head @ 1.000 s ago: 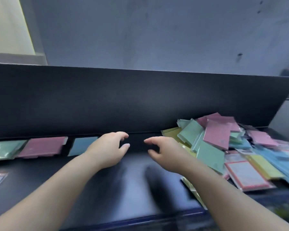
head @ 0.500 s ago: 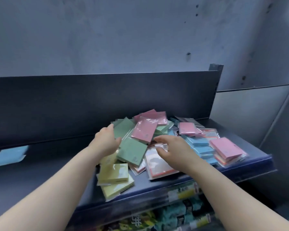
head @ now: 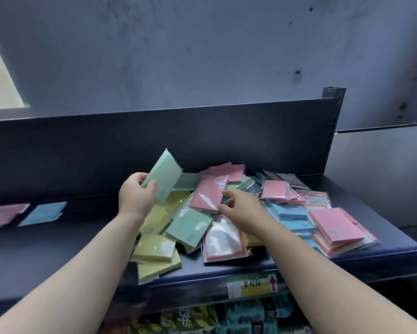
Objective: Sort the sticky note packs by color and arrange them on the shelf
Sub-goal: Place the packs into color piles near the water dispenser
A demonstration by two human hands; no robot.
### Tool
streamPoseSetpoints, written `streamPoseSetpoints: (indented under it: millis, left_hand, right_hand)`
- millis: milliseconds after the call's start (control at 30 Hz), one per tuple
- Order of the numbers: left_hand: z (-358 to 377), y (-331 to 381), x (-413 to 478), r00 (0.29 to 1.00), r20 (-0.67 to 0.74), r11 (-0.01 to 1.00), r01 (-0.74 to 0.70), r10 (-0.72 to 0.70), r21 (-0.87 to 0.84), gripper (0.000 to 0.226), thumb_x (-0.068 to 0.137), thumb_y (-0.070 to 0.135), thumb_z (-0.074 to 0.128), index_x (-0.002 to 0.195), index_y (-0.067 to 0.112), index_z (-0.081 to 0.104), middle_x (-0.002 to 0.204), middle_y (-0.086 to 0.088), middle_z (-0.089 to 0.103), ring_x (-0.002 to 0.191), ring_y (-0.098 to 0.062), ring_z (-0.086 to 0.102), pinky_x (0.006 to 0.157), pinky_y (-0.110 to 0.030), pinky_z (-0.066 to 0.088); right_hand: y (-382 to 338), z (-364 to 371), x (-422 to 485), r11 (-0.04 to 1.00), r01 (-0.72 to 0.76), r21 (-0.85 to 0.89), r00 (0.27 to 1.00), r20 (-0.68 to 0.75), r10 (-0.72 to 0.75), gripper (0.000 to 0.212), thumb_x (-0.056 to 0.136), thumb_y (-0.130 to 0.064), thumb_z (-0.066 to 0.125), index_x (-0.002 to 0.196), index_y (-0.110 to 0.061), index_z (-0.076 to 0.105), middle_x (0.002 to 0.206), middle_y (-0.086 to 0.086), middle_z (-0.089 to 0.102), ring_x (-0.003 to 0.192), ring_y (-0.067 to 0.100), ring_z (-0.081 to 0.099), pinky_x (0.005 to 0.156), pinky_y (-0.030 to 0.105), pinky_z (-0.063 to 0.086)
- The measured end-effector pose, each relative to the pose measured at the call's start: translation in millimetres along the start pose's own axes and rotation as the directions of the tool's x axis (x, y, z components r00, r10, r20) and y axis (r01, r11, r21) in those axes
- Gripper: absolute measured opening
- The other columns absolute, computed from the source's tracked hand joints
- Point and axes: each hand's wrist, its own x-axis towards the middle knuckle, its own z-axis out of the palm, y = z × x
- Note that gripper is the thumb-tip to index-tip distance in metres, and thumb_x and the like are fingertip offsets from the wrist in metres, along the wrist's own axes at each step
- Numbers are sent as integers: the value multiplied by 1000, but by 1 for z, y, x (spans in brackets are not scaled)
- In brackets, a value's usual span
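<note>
Left hand (head: 136,197), previously resting on the pile, now grips a raised green pack (head: 162,175); right hand (head: 238,208), fingers spread, touches a pink pack (head: 208,195).

Blurred pink pack (head: 2,214) is cut off left; shelf label (head: 252,284) print seems unreadable.

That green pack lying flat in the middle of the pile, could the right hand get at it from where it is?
Probably yes. The green pack lies on top of the heap with its face uncovered, just left of the right hand, which is touching a pink pack. Nothing lies between them.
</note>
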Motion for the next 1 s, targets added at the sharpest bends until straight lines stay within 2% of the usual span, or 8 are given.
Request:
streamPoseSetpoints:
  millis: [67, 267, 433, 500, 567, 633, 767, 1000]
  left_hand:
    - [-15, -2, -2, 998, -42, 992, 38, -43, -121, 5, 90, 21, 57, 93, 23, 59, 94, 1, 64, 89, -20, 64, 76, -44, 57]
    - [-53, -12, -26, 976, -41, 919, 186, -213, -348, 6, 94, 13, 56, 98, 16, 59, 101, -7, 66, 90, -19, 64, 67, -32, 54]
    - [-82, -33, -40, 946, -41, 854, 272, -323, -443, 5, 94, 13, 57, 97, 14, 61, 96, -8, 69, 82, -21, 65, 69, -33, 54]
    - [-88, -39, -41, 936, -48, 838, 288, -349, -464, 7, 94, 13, 57, 99, 11, 61, 97, -8, 69, 82, -22, 65, 73, -36, 54]
    - [-93, -43, -38, 930, -43, 825, 302, -365, -477, 11, 93, 12, 58, 103, 8, 60, 100, -11, 68, 84, -23, 65, 75, -40, 55]
    - [-96, -47, -34, 929, -42, 822, 304, -368, -482, 14, 93, 13, 58, 105, 7, 58, 103, -14, 67, 86, -26, 65, 79, -46, 55]
    - [-104, -59, -26, 927, -42, 813, 305, -373, -496, 12, 93, 13, 58, 104, 7, 57, 100, -14, 67, 79, -25, 65, 64, -36, 55]
    - [-157, -106, -3, 916, -55, 790, 311, -397, -529, 6, 95, 17, 55, 97, 11, 58, 91, -10, 68, 71, -21, 65, 50, -27, 51]
  right_hand:
    - [-5, 7, 10, 1000, -4, 13, 1000, 20, 3, 51, 93, -34, 53, 141, -20, 42, 135, 3, 54, 117, 21, 54, 97, 34, 45]
    - [-8, 25, 34, 999, -27, 24, 997, -74, 28, 47, 87, -16, 60, 133, -14, 50, 128, 7, 59, 112, 24, 56, 93, 34, 47]
    - [-15, 33, 34, 950, 72, 303, 974, -229, -1, 35, 88, -7, 55, 123, -14, 58, 101, 5, 64, 86, 21, 58, 74, 30, 46]
    - [-25, 36, 30, 911, 145, 386, 965, -260, -43, 32, 89, -8, 54, 119, -17, 58, 91, 0, 62, 80, 22, 59, 72, 36, 52]
    - [-37, 41, 25, 866, 186, 464, 963, -260, -68, 29, 90, -8, 54, 117, -20, 57, 89, -1, 61, 79, 24, 63, 72, 42, 56]
    - [-47, 47, 20, 821, 195, 536, 967, -246, -69, 27, 93, -6, 51, 115, -19, 57, 91, -1, 60, 74, 23, 64, 63, 35, 56]
    - [-64, 63, 16, 785, 195, 587, 972, -220, -77, 21, 95, -6, 48, 108, -20, 58, 94, 0, 61, 65, 20, 64, 55, 24, 49]
    - [-120, 115, 22, 779, 185, 600, 981, -156, -113, 19, 94, -8, 53, 96, -24, 62, 90, 1, 64, 57, 16, 62, 65, 42, 54]
